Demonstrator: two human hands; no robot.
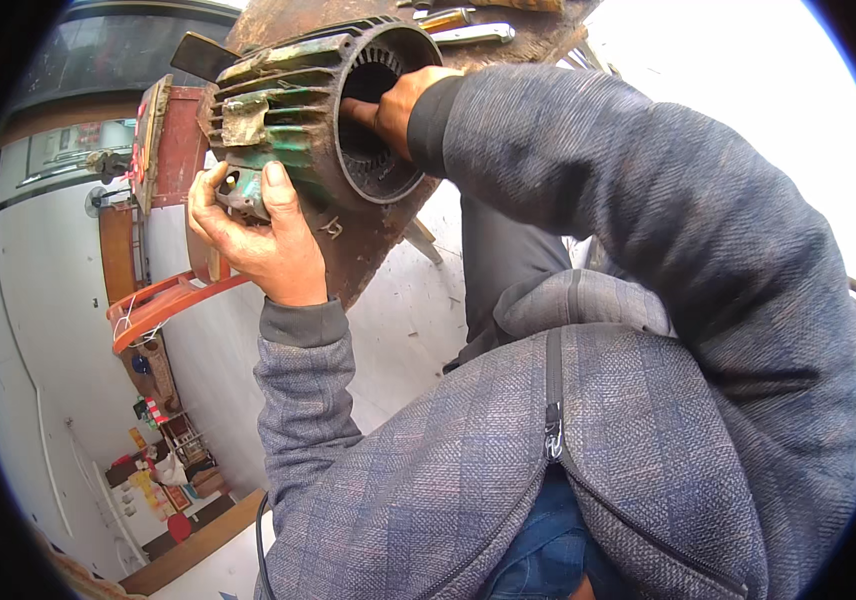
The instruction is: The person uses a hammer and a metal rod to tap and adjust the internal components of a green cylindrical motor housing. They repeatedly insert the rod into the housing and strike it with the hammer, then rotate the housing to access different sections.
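A weathered green motor housing (283, 150) with cooling fins lies on its side on a rusty brown worktop (353, 260), its round, slotted bore facing right. My left hand (253, 230) is closed round the small box fitting at the housing's lower left, thumb on top. My right hand (408, 110) reaches into the bore from the right, forefinger extended and the other fingers curled; its fingertips and whatever they hold are hidden inside. A small bent metal piece (331, 227) lies beside the housing.
Hand tools (473, 34) lie along the worktop's far part. A dark flat plate (203, 57) sticks up behind the housing. Red wooden furniture (173, 140) and an orange-red frame (153, 305) stand to the left, above a pale floor (393, 360). My legs are below the worktop.
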